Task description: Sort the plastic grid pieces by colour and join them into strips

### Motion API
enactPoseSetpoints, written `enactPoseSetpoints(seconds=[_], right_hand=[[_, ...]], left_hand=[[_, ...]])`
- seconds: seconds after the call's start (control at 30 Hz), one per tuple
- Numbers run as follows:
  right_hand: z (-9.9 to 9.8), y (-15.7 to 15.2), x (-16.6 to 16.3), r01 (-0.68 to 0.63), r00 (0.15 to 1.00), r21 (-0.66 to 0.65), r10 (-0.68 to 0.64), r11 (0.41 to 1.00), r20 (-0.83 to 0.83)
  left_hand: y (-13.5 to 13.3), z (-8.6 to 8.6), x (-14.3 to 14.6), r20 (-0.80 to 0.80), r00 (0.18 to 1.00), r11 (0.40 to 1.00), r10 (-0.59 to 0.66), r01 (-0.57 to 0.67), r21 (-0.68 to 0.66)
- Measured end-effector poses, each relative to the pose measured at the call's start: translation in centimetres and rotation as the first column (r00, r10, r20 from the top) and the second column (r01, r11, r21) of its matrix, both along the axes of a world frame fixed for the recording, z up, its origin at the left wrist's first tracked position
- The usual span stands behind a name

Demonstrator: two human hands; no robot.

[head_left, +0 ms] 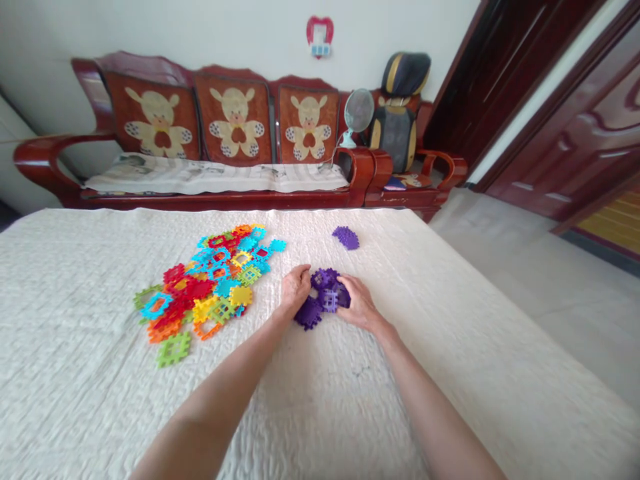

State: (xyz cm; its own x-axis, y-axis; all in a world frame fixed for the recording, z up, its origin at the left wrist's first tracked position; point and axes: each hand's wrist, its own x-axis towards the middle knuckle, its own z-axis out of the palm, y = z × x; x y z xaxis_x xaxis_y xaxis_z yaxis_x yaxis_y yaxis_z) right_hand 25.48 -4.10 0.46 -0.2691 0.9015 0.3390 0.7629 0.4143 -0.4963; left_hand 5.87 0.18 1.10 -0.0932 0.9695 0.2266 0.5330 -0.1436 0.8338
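Purple plastic interlocking tiles [329, 300], toothed and partly windowed, lie heaped on a wrinkled white quilted cover [450, 333]. The right hand [359, 307] has its fingers grasping the heap's right edge; the left hand [296, 287] meets its left side, grip too hidden to tell. Multicoloured tiles [200, 290] sprawl leftward; a purple stack [346, 237] lies beyond. The heap's long axis slants near-left to far-right.

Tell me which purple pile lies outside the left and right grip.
The smaller purple pile, lying by itself farther from the person. The larger purple pile differs: it sits nearer, between the left grip and right grip.
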Motion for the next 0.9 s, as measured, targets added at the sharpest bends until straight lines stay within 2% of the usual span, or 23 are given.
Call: enactPoseSetpoints(seconds=[0.1,0.17,0.33,0.5,0.63,0.8,0.9], right_hand=[[-0.2,0.9,-0.8,0.051,0.997,0.033,-0.049,0.998,-0.059],[-0.1,1.3,-1.2,0.090,0.991,0.047,-0.084,0.995,-0.106],[-0.4,1.3,-1.7,0.155,0.971,0.099,-0.133,0.983,-0.196],[-0.2,0.7,-1.7,0.254,0.930,0.077,-0.221,0.964,-0.293],[-0.1,0.8,-1.5,0.282,0.914,0.043,-0.254,0.959,-0.317],[-0.5,1.5,-1.1,0.325,0.892,0.017,-0.300,0.946,-0.340],[-0.7,1.9,-0.8,0.306,0.887,-0.005,-0.287,0.952,-0.362]], left_hand=[[0.9,0.5,1.0,0.081,0.997,1.000,0.016,-0.014,-0.014],[1.2,0.8,0.8,0.074,0.997,1.000,0.001,0.000,-0.017],[0.1,0.8,-1.3,-0.187,0.973,0.987,-0.134,0.148,0.061],[-1.0,-0.5,-2.2,-0.354,0.901,0.930,-0.251,0.326,0.171],[-1.0,-1.3,-1.7,-0.405,0.888,0.932,-0.216,0.312,0.187],[-0.8,-1.2,-1.0,-0.467,0.862,0.941,-0.197,0.299,0.156],[-0.5,-1.4,-1.0,-0.469,0.863,0.939,-0.188,0.298,0.171]])
